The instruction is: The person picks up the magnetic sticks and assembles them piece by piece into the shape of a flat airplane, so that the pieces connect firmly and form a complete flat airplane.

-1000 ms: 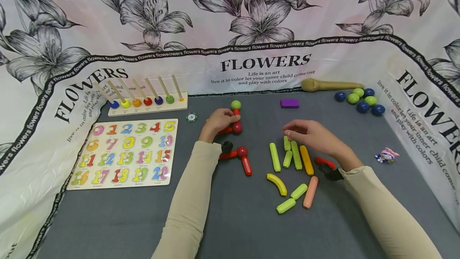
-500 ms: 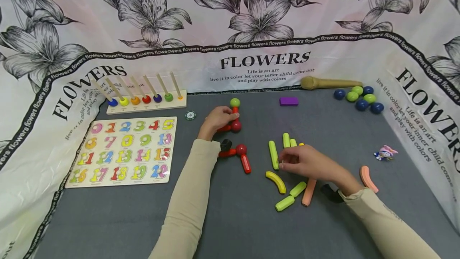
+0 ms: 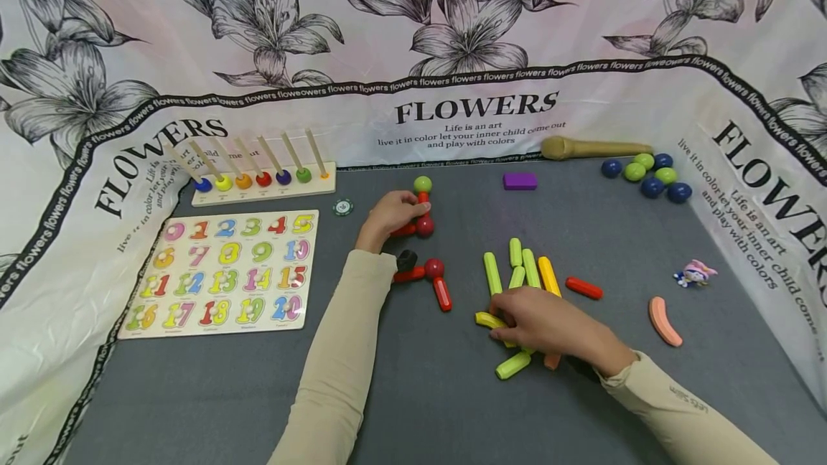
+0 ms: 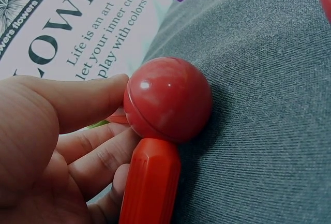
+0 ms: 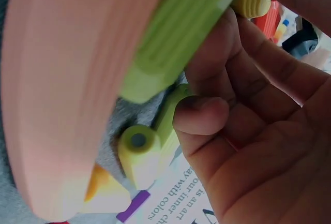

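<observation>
My left hand (image 3: 390,218) pinches a short red stick that joins a light green ball (image 3: 423,184) to a red ball (image 3: 425,226). The thumb lies right at that red ball in the left wrist view, where a second red stick (image 4: 150,182) runs from it. My right hand (image 3: 549,318) pinches a curved yellow stick (image 3: 489,320) between thumb and fingers. Its far end is hidden under the hand. Beneath and around this hand lie light green sticks (image 3: 513,365) and a straight peach stick (image 5: 67,89), partly covered.
A red ball (image 3: 434,269) with two red sticks lies below the left hand. Right of centre are an orange-yellow stick (image 3: 548,275), a red stick (image 3: 584,288) and a curved peach stick (image 3: 665,321). A number board (image 3: 220,275), peg stand (image 3: 263,185) and blue and green balls (image 3: 652,188) stand farther out.
My right hand has come down toward me from above the light green sticks to the curved yellow stick, which has shifted slightly. My left hand has stayed in place.
</observation>
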Action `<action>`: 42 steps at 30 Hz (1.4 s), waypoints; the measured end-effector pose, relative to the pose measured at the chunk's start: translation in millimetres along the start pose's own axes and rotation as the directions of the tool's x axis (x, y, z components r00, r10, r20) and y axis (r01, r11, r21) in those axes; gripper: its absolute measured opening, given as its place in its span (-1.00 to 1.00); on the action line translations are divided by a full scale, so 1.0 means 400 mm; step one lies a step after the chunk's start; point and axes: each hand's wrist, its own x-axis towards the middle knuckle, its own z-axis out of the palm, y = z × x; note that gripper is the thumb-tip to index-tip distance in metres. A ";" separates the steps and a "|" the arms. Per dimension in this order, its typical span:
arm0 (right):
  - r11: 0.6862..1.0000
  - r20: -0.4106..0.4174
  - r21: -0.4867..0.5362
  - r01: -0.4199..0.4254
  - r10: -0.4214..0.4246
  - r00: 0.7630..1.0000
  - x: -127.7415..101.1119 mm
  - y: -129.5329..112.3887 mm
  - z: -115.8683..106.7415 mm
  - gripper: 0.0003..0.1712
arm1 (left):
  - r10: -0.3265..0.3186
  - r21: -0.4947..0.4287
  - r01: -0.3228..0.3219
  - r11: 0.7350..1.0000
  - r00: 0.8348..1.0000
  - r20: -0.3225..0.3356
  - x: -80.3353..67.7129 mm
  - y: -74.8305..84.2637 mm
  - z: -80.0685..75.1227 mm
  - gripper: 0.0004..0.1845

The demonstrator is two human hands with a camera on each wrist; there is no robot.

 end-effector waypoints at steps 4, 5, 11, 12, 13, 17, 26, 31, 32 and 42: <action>0.998 0.003 -0.057 0.028 -0.028 1.000 0.007 -0.005 0.000 -0.76 | -0.007 0.005 0.007 1.000 1.000 -0.001 -0.002 0.001 -0.002 -0.60; 0.998 0.003 -0.055 0.030 -0.030 1.000 0.009 -0.006 -0.002 -0.75 | -0.009 0.007 0.009 1.000 1.000 0.001 -0.002 0.002 -0.002 -0.60; 0.998 -0.067 0.034 0.049 -0.047 0.997 0.040 0.000 -0.042 -0.81 | -0.017 0.029 0.017 0.999 1.000 -0.001 0.000 0.002 -0.001 -0.60; 0.997 -0.082 0.058 0.053 -0.048 0.995 0.050 0.004 -0.052 -0.82 | -0.017 0.031 0.017 0.999 1.000 -0.005 0.000 0.002 -0.001 -0.60; 0.996 -0.095 0.078 0.051 -0.043 0.995 0.062 0.009 -0.062 -0.85 | -0.015 0.035 0.015 0.999 1.000 -0.011 0.001 0.002 -0.001 -0.60; 0.973 -0.132 0.230 0.010 0.021 0.991 0.112 0.039 -0.107 -0.87 | -0.006 0.048 0.007 0.999 1.000 -0.017 0.002 -0.001 0.000 -0.59; 0.859 -0.225 0.495 -0.134 0.275 0.935 0.233 0.095 -0.178 -0.71 | -0.014 0.030 0.014 0.999 1.000 -0.001 0.000 0.003 -0.002 -0.60; 0.787 -0.219 0.581 -0.206 0.395 0.892 0.297 0.117 -0.188 -0.63 | -0.012 0.042 0.012 0.999 1.000 0.004 -0.003 0.005 -0.005 -0.57; 0.777 -0.215 0.593 -0.210 0.405 0.889 0.310 0.120 -0.189 -0.63 | -0.014 0.041 0.014 0.999 1.000 0.006 -0.002 0.005 -0.005 -0.57; 0.646 -0.213 0.740 -0.184 0.485 0.848 0.418 0.150 -0.193 -0.56 | -0.034 0.032 0.033 0.999 0.999 0.027 0.007 0.005 -0.012 -0.56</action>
